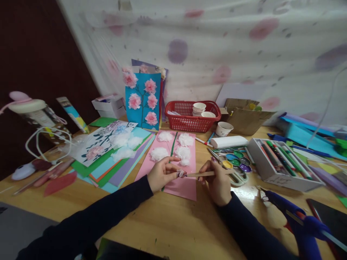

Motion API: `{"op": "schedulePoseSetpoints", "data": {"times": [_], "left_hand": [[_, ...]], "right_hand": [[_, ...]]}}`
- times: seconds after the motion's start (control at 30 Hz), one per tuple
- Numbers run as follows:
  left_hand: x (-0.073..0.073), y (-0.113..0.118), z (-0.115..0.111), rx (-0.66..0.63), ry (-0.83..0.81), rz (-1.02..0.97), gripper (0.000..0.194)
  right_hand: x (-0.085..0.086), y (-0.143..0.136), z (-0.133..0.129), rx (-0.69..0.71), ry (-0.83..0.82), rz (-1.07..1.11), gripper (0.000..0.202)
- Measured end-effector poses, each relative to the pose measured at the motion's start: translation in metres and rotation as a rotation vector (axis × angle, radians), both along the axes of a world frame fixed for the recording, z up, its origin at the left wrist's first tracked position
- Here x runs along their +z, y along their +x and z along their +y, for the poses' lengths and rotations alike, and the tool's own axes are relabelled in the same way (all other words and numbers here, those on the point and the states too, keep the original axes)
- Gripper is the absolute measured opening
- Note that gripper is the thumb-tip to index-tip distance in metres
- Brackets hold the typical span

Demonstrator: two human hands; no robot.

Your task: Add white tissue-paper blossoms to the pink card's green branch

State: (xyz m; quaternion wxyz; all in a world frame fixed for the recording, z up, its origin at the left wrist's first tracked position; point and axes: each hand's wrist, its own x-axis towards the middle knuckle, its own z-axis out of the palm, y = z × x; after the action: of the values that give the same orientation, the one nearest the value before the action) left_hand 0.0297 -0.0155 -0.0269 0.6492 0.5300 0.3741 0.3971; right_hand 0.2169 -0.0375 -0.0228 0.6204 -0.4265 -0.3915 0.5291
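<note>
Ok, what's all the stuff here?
card: one, pink, middle
tufts: several, white, on card
stick: one, tan, in right hand
blue picture: one, blue, behind card
basket: one, red, behind card
cups: several, white, in and beside basket
paper sheets: many, mixed, left of card
bottle: one, pale lid, far left
palette: one, multicoloured, right of card
marker box: one, white, right side
markers: many, mixed, in marker box
glue gun: one, blue, front right
backdrop: one, spotted white, behind
table: one, brown, underneath
left hand: one, navy sleeve, stick's end
right hand: one, navy sleeve, on stick
</note>
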Motion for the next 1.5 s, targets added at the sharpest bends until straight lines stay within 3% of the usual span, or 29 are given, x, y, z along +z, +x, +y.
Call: {"op": "schedulePoseSetpoints", "data": {"times": [0.37,0.6,0.77,1.17,1.5], "left_hand": [[0.004,0.000,-0.003,-0.080,-0.013,-0.049,0.056],[0.006,-0.002,0.002,0.009,-0.016,-0.013,0.058],[0.016,-0.006,0.015,0.082,0.101,0.064,0.050],[0.019,0.021,0.025,0.117,0.515,0.616,0.049],[0.004,0.026,0.035,0.083,0.716,0.732,0.048]], "right_hand": [[0.002,-0.002,0.000,0.001,-0.034,-0.058,0.051],[0.001,0.005,0.004,-0.128,0.027,-0.104,0.052],[-0.001,0.016,0.011,-0.223,0.081,-0.316,0.055],[-0.001,0.012,0.012,-0.134,0.115,-0.507,0.057],[-0.004,0.015,0.012,-0.221,0.113,-0.485,0.057]]}}
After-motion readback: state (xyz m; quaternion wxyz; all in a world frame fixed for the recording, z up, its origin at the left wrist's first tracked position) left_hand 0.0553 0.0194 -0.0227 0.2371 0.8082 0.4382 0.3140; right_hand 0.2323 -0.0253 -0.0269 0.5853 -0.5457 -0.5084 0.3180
